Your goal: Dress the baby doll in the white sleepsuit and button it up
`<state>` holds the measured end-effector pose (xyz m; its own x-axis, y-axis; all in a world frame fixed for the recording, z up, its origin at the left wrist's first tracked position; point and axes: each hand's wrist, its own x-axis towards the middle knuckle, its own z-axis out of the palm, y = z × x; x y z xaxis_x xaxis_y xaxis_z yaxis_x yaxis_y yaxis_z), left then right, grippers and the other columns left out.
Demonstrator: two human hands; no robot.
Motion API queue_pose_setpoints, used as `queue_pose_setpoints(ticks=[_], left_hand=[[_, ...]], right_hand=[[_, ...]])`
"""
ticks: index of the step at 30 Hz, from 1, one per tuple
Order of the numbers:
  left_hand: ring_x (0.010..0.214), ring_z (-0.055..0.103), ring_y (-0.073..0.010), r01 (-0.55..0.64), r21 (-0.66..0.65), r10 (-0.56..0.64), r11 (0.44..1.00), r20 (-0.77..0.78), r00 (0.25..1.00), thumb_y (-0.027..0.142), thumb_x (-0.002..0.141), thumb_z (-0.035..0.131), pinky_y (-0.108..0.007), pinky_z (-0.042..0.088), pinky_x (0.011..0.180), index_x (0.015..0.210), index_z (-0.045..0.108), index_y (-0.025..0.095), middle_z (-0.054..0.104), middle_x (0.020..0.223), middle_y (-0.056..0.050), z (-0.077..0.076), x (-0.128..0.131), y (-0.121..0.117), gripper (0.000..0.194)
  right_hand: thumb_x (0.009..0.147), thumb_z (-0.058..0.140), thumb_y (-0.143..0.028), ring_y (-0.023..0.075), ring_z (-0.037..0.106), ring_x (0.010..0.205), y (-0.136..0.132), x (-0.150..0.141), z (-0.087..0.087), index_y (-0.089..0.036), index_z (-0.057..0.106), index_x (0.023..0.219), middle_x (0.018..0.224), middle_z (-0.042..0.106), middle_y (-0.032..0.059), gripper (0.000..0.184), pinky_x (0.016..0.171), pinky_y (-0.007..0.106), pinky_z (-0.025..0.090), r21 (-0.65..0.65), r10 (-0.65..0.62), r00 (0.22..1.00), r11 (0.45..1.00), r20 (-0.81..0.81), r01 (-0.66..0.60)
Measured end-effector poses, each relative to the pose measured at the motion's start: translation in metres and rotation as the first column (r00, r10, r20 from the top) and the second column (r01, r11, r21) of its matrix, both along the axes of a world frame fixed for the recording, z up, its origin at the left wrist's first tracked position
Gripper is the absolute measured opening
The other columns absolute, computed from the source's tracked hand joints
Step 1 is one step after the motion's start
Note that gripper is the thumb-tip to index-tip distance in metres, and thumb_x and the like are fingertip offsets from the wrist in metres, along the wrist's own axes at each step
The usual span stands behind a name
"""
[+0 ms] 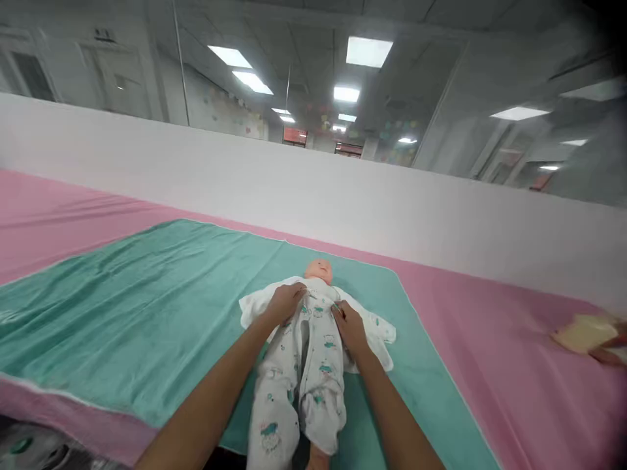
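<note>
A baby doll [319, 269] lies on its back on a green blanket [161, 307], head away from me. White printed pants [326, 352] cover its legs, and a white top [377, 324] spreads out to both sides beneath it. At the waistband, my left hand [285, 303] is closed on the pants' left edge. Opposite it, my right hand [349, 325] pinches the right edge of the pants, its fingers bent. A bare foot [318, 458] of the doll shows below one pant leg.
Pink cloth [470, 326] lies under the blanket. A low white wall [294, 196] with glass panels above runs behind. At the far right, another person's hand [610, 352] is by a blurred yellowish item [582, 333]. Blurred things [29, 447] lie at lower left.
</note>
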<state>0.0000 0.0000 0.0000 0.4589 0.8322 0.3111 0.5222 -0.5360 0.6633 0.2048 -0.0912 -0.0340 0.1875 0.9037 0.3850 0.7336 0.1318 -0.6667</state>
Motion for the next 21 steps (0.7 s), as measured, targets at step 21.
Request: queue_pose_setpoints(ticks=[21], left_hand=[[0.055, 0.044, -0.0097, 0.363, -0.614, -0.25, 0.701, 0.266, 0.931, 0.048, 0.073, 0.056, -0.022, 0.035, 0.053, 0.068, 0.045, 0.015, 0.048, 0.061, 0.001, -0.003, -0.045, 0.008, 0.035]], right_hand=[[0.078, 0.044, -0.053, 0.0137, 0.038, 0.059, 0.01, 0.008, 0.001, -0.018, 0.038, 0.057, 0.056, 0.046, 0.0009, 0.042, 0.056, 0.026, 0.025, -0.269, -0.161, 0.971, 0.957, -0.176, 0.11]])
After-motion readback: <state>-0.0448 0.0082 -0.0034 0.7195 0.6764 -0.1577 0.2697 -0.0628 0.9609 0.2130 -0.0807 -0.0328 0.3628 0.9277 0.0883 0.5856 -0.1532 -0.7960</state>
